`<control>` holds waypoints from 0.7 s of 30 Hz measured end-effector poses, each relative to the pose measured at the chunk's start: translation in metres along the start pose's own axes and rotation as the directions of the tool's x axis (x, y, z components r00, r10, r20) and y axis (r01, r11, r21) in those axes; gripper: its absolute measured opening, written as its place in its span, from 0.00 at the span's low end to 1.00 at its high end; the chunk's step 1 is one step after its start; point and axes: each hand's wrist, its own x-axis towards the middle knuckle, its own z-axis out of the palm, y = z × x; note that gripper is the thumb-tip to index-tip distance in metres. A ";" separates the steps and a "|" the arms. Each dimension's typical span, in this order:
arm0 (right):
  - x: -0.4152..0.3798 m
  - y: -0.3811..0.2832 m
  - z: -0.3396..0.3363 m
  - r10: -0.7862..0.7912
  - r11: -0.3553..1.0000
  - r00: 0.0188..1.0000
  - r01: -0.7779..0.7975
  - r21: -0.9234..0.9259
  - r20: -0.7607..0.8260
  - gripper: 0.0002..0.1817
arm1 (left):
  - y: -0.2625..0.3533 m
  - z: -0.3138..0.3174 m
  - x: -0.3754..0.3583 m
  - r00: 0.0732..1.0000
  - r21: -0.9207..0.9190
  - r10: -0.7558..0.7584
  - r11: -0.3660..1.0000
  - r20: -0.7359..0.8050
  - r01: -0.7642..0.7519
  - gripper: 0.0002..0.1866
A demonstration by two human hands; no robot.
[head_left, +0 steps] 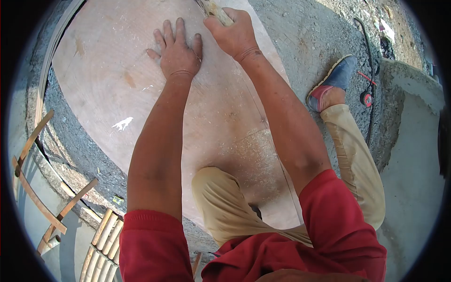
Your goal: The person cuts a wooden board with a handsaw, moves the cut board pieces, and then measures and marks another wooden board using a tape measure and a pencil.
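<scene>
Over the board (112,89), left hand (180,57) palm-down and splayed, right grip (237,35) snug around a pale handle (219,11).

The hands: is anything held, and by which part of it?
The right hand grips a tool, possibly a saw, by its pale handle; the left hand holds nothing, lying on the board.

Dusty pinkish board (105,70), smudged white in one spot, lies flat beneath me, pale-handled tool (220,12) slanted in my right hand (235,36).
</scene>
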 end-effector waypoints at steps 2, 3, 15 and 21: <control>-0.045 -0.015 -0.031 0.052 0.999 0.997 -0.051 -0.020 0.055 0.16 | 0.003 -0.003 0.005 1.000 -0.016 -0.005 1.000 -0.023 0.005 0.37; -0.080 -0.029 -0.053 0.136 0.990 0.987 -0.138 0.021 0.088 0.14 | 0.001 -0.003 0.007 1.000 -0.019 -0.010 1.000 -0.025 0.009 0.37; -0.015 -0.027 -0.016 0.092 0.996 0.995 -0.093 0.015 0.050 0.14 | 0.007 -0.008 0.008 1.000 -0.054 -0.007 0.999 -0.021 0.006 0.36; -0.122 -0.027 -0.063 0.223 0.971 0.972 -0.229 0.071 0.080 0.10 | -0.001 0.002 0.009 1.000 -0.049 -0.026 0.998 -0.001 0.026 0.36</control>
